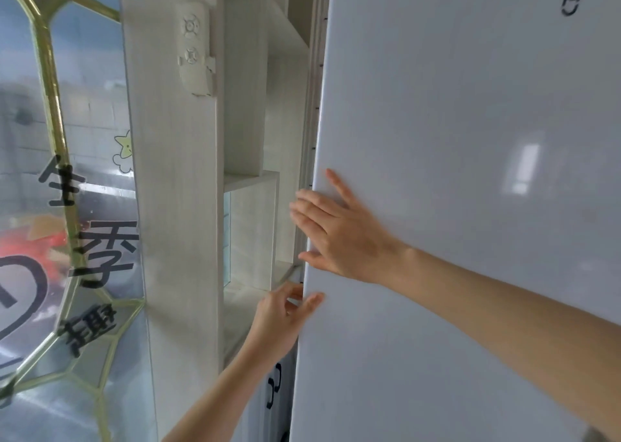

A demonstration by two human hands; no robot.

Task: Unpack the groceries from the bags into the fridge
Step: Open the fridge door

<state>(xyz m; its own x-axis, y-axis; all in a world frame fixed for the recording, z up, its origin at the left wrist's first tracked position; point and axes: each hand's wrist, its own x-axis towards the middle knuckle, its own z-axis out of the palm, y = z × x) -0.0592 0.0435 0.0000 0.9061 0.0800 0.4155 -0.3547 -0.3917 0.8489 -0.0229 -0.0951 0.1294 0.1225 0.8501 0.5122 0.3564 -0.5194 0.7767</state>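
Observation:
The white fridge door (470, 173) fills the right half of the head view, with a small dark logo near its top. My right hand (339, 230) lies flat against the door near its left edge, fingers spread and pointing up-left. Lower down, my left hand (282, 320) reaches to the same edge, its fingertips curled at the gap between door and fridge body. Neither hand holds anything. No bags or groceries are in view, and the fridge interior is hidden behind the door.
A pale wooden shelving unit (181, 206) stands just left of the fridge, with a white remote control (196, 48) mounted on it. Further left is a window (50, 206) with gold framing and black lettering. Cabinet doors with dark handles (274, 388) sit below.

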